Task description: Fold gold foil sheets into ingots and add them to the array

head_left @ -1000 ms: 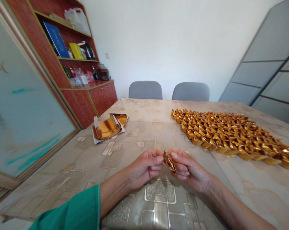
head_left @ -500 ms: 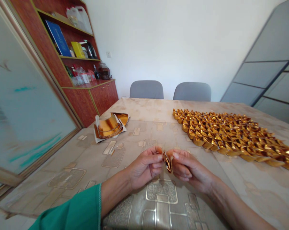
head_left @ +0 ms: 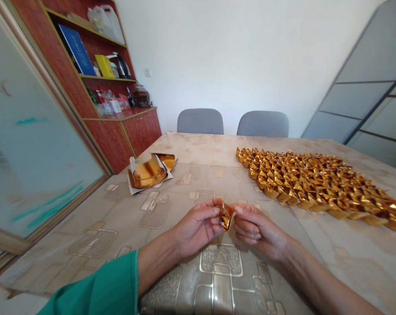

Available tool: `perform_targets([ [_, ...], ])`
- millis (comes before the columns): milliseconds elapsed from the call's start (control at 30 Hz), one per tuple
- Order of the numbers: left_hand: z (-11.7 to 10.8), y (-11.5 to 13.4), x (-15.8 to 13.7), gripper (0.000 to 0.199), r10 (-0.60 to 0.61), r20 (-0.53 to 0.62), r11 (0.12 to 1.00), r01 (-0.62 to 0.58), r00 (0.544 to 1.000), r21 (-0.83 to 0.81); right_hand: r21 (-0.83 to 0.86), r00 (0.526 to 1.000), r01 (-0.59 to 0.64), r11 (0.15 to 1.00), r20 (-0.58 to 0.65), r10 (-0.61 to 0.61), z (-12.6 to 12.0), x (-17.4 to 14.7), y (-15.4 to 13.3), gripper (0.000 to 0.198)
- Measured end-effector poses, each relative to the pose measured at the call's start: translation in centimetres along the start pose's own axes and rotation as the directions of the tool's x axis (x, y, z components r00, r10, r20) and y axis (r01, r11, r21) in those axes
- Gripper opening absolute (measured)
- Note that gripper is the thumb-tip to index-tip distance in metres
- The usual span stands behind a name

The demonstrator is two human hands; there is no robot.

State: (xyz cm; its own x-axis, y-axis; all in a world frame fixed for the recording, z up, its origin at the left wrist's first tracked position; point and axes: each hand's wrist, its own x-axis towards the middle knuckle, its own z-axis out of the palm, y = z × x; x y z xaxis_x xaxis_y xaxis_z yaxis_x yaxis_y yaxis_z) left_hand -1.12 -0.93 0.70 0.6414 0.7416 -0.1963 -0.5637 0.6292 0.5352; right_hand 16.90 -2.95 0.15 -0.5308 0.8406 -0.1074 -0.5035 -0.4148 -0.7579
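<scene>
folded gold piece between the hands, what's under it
Below the folded gold piece, the patterned tablecloth shows; cloth directly behind the piece, left hand and right hand is hidden.

Above the table (head_left: pixel 191 151), close to its near edge, the left hand (head_left: pixel 198 225) pinches a small folded gold piece (head_left: pixel 226 218) between thumb and fingers, while the right hand (head_left: pixel 258 225) grips its opposite side with the thumb and forefinger, the other fingers curled under. A green sleeve (head_left: pixel 96 284) covers part of the left forearm; the visible right forearm is bare. Near the table's left edge lies a loose stack of curved gold sheets (head_left: pixel 148 173) with white showing at the borders. Tightly packed rows of folded gold shapes (head_left: pixel 316 188) spread toward the right edge, running out of view. Two grey chairs (head_left: pixel 200 121) stand along the far edge, and a reddish cabinet (head_left: pixel 140 133) stands beyond the far left corner.
</scene>
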Motion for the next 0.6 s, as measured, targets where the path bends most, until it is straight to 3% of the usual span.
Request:
perform_targets([
  [200, -0.15, 0.01, 0.05, 0.019, 0.028, 0.001, 0.998, -0.028, 1.0, 0.055, -0.031, 1.0, -0.02, 0.999, -0.007, 0.02, -0.09, -0.15, -0.25, 0.024],
  [400, -0.16, -0.4, -0.05, 0.02, 0.014, 0.03, 0.998, -0.016, 0.999, 0.057, 0.047, 0.998, -0.038, 0.998, -0.039, 0.04, -0.64, 0.24, 0.16, 0.031],
  [600, 0.2, -0.63, -0.38, 0.033, 0.082, 0.022, 0.965, -0.085, 0.996, 0.248, 0.061, 0.998, -0.033, 0.998, -0.044, 0.036, -0.82, 0.39, 0.53, 0.036],
])
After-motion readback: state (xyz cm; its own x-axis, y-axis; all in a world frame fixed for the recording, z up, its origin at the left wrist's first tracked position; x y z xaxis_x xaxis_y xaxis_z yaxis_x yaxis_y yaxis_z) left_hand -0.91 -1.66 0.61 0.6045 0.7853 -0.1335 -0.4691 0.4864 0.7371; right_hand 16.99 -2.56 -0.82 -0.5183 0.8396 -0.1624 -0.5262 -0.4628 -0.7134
